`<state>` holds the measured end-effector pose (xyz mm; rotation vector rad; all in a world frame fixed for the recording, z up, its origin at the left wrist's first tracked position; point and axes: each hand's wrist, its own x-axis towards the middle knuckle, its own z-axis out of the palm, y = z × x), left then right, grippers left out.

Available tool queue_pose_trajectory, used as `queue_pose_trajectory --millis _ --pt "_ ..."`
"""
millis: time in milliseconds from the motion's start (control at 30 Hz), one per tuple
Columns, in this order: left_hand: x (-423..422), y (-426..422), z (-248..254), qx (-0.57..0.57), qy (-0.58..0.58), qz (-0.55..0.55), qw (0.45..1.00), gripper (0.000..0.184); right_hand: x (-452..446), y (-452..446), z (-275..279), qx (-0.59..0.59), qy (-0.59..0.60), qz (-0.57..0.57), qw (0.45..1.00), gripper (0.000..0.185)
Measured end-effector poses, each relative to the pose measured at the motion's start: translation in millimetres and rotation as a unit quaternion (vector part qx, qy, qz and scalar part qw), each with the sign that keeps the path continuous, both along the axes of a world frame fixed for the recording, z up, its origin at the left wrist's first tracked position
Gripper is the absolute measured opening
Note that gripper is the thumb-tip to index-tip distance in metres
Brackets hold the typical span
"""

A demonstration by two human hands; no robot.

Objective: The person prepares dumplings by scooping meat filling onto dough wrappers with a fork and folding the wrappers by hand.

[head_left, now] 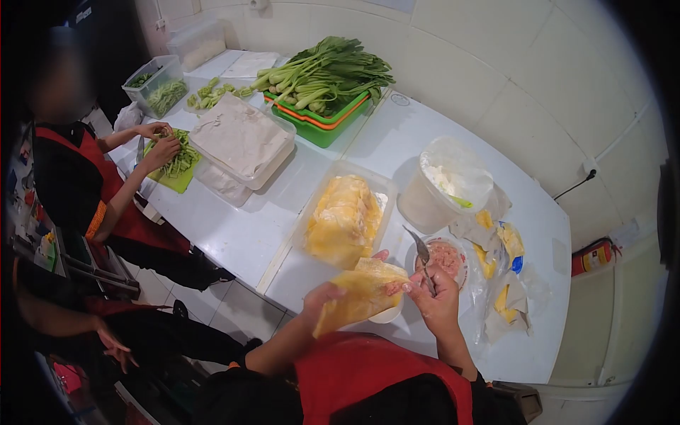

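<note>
So the biggest thing we've got going is the white bench [241,234], with a co-worker's hands [161,145] busy over chopped greens [180,157] on the far left. Next down, we see a big heap of leafy greens [329,71] piled in stacked green and orange baskets [322,134] near the wall. Then there's our clear tub [386,223] of floury yellow sheets [343,216] in the middle of the bench, and a whitish bucket [423,202] just to the right of it. Smaller again is our bowl [465,268] of pink minced filling [446,255], past our right hand [439,290]. Now the hands: our left hand [322,297] has its fingers holding a yellow sheet [350,304] up at the near edge of the bench, some filling on its right end. Our right fingers are closed around a metal spoon [419,244], right beside that end; we can't tell if they're touching the sheet.
</note>
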<state>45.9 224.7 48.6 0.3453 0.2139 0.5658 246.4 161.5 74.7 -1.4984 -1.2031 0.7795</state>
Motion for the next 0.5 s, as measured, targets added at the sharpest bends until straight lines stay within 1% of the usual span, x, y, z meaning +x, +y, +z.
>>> queue_pose_trajectory --millis 33,100,133,200,267,367,467,500 --pt "8.7 0.1 -9.4 -0.016 -0.177 -0.004 0.984 0.067 0.0 0.1 -1.2 0.01 0.004 -0.009 1.0 0.016" --pt "11.7 0.0 -9.9 -0.005 -0.229 -0.012 0.973 0.065 -1.7 0.8 2.9 0.009 -0.006 -0.007 1.0 0.013" --pt "7.3 0.2 -1.9 0.021 -0.104 -0.015 0.994 0.075 -2.0 0.9 4.9 0.009 -0.012 -0.006 1.0 0.011" --pt "6.9 2.8 1.4 0.057 0.005 -0.031 0.998 0.084 -1.3 1.4 5.7 0.013 -0.049 0.004 0.999 0.008" --pt "10.7 5.0 -3.2 0.074 -0.03 -0.055 0.995 0.083 -0.9 1.5 6.5 0.011 -0.078 0.014 0.997 0.007" --pt "10.7 4.9 7.4 0.082 -0.016 -0.057 0.995 0.081 -2.3 1.7 11.6 0.007 -0.112 0.021 0.994 0.007" --pt "9.1 9.0 0.1 0.115 0.058 -0.114 0.985 0.079 -7.7 2.7 18.2 -0.006 -0.132 0.016 0.991 0.01" --pt "9.4 9.1 1.6 0.109 0.055 -0.112 0.986 0.079 -7.5 2.5 18.7 -0.018 -0.129 0.014 0.991 0.009"
